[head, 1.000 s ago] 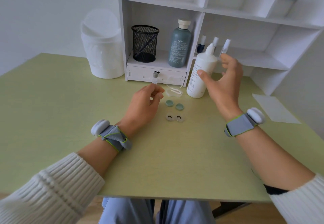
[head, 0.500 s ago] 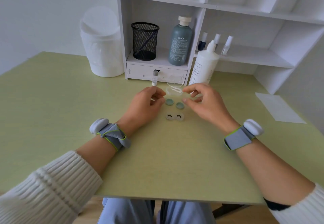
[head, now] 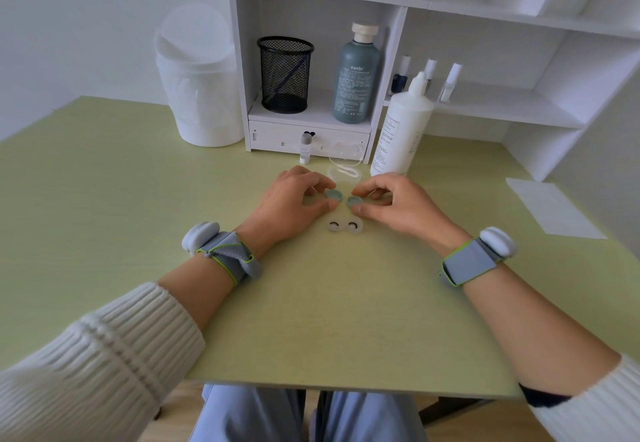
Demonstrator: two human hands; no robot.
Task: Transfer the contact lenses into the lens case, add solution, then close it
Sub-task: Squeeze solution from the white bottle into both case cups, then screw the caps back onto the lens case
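Note:
A clear lens case [head: 344, 227] with two open wells, a dark ring in each, lies on the green table [head: 104, 199]. Just behind it are two teal caps. My left hand [head: 294, 201] pinches the left cap [head: 334, 194] between thumb and fingers. My right hand [head: 391, 204] pinches the right cap [head: 353, 201] the same way. The white solution bottle [head: 398, 133] stands upright behind my right hand, apart from it.
A clear dish with white tweezers [head: 344, 173] sits behind the caps, and a small vial [head: 305, 148] stands by the white shelf unit [head: 311, 130]. A white bin [head: 199, 78] stands far left. A paper sheet [head: 550, 206] lies to the right.
My right hand left the solution bottle, came down to the table and closed on the right cap. My left hand shifted slightly and closed on the left cap.

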